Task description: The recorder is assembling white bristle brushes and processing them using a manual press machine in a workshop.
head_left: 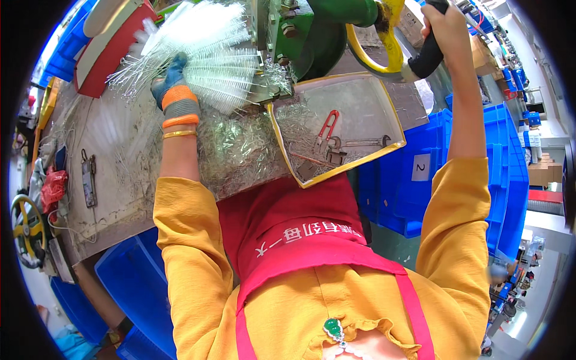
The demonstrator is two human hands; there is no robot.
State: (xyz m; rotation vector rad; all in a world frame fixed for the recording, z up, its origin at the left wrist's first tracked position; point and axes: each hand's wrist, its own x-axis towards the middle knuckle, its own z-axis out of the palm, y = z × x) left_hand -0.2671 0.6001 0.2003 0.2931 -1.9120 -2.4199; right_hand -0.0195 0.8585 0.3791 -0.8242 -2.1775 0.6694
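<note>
My left hand (174, 90), in a blue and orange glove, closes around the near end of a fanned bundle of wire brushes (219, 69) with clear white bristles and looped wire ends. The bundle lies beside the metal block of a green hand press (324, 27). My right hand (447, 30) is raised at the upper right, wrapped around a black grip (427, 57). That grip is fixed to the yellow handwheel (366, 60) of the press. The fingers of my left hand are partly hidden by the bristles.
A yellow-edged tray (339, 161) right of the bench holds red-handled pliers (327, 124), a wrench (366, 143) and metal scraps. Cut bits (240, 141) litter the bench edge. Blue crates (390, 180) stand at right, a blue bin (135, 279) at lower left. A red-sided box (108, 54) sits upper left.
</note>
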